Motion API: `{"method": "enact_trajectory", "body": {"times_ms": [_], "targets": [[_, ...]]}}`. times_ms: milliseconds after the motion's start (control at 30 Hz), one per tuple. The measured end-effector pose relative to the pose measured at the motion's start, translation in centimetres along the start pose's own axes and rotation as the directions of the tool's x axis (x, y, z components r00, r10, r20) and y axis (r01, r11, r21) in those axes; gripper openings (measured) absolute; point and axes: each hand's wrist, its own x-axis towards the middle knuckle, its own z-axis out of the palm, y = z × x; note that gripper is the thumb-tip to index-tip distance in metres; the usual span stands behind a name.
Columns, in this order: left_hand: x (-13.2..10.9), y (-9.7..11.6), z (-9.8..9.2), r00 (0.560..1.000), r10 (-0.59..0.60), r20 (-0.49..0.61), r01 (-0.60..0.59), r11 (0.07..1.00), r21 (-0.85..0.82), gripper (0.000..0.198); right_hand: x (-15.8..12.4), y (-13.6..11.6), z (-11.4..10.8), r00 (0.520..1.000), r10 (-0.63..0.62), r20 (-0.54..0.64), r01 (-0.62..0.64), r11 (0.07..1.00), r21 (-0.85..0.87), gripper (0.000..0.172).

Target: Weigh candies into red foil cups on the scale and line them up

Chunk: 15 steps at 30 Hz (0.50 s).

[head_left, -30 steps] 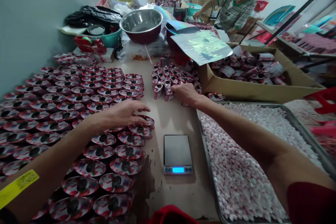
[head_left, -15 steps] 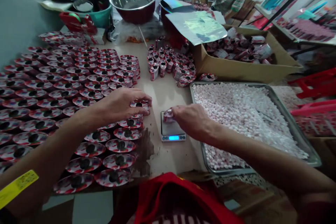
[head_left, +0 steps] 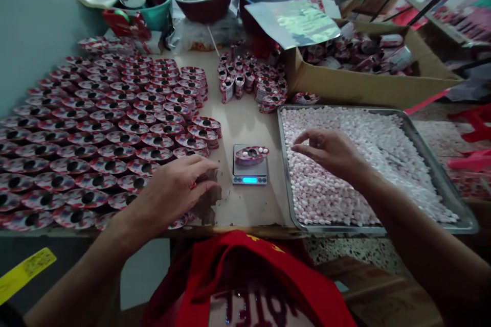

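The right tray (head_left: 287, 163) holds white pellets (head_left: 326, 189); the far-right carton (head_left: 368, 89), packages (head_left: 387, 52). An oval, red-patterned container (head_left: 250, 160) bears pellets. Right hand (head_left: 333, 153) half-open, empty; left hand (head_left: 178, 184) curled, grip unclear.

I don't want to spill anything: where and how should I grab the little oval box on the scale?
I'd probably pinch the oval box by its long sides near the right end, coming from the right: it stands upright, narrow front to back, with white pieces on top.
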Motion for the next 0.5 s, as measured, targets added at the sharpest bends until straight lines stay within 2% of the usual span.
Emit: {"method": "enact_trajectory", "body": {"times_ms": [100,200,267,367,500], "targets": [[-0.2,1.2,1.5,0.987,-0.099,-0.126,0.102,0.995,0.019,0.017,0.3,2.7,-0.2,0.993,0.080,0.086,-0.107,0.915,0.390,0.043],[1.1,2.3,1.8,0.951,-0.217,-0.221,0.232,0.971,0.049,0.011,0.6,2.9,0.3,0.994,0.078,0.072,-0.106,0.803,0.587,0.047],[2.2,2.8,1.7,0.926,-0.268,-0.265,0.292,0.955,0.054,0.008,1.0,2.3,0.5,0.998,0.006,0.070,-0.048,0.785,0.618,0.045],[3.8,3.2,1.7,0.896,-0.310,-0.317,0.321,0.947,-0.018,0.007,1.9,0.9,0.6,0.983,-0.160,0.095,0.079,0.822,0.564,0.037],[5.2,3.2,2.8,0.881,-0.395,-0.261,0.349,0.914,-0.205,0.010,3.5,-0.3,1.0,0.924,-0.333,0.188,0.234,0.880,0.413,0.025]]}}
